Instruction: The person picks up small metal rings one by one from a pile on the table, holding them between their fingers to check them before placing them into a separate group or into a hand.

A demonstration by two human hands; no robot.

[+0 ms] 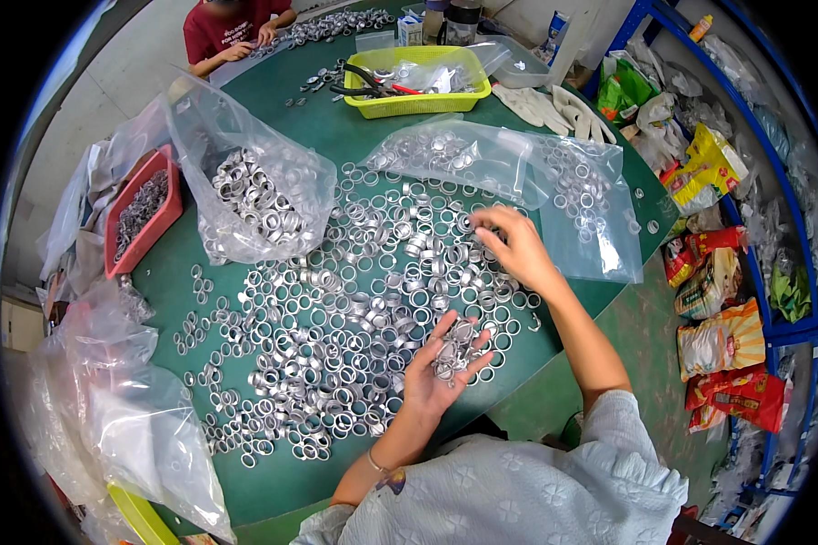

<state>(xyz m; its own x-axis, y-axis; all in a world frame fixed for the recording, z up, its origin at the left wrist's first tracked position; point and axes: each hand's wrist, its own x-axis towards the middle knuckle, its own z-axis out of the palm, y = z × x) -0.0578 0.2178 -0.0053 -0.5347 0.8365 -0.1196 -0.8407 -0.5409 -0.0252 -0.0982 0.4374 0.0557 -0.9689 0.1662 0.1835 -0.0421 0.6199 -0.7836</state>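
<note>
Silvery metal rings point(364, 309) lie loose in a wide spread over the green tabletop point(177, 300). My left hand point(432, 381) is palm up near the front edge, its fingers curled round a small heap of metal rings point(456, 350). Farther off and to the right, my right hand point(515, 247) reaches over the edge of the spread. Its thumb and fingers are bent together at a metal ring point(466, 222); the fingers partly hide the contact.
Clear plastic bags of rings point(264, 195) point(600, 191) flank the spread. Behind are a yellow basket point(418, 104) with pliers point(368, 89) and white gloves point(554, 111). A red tray point(123, 213) and empty bags point(145, 427) lie left. Another person point(227, 36) works across the table; blue shelving point(763, 127) stands right.
</note>
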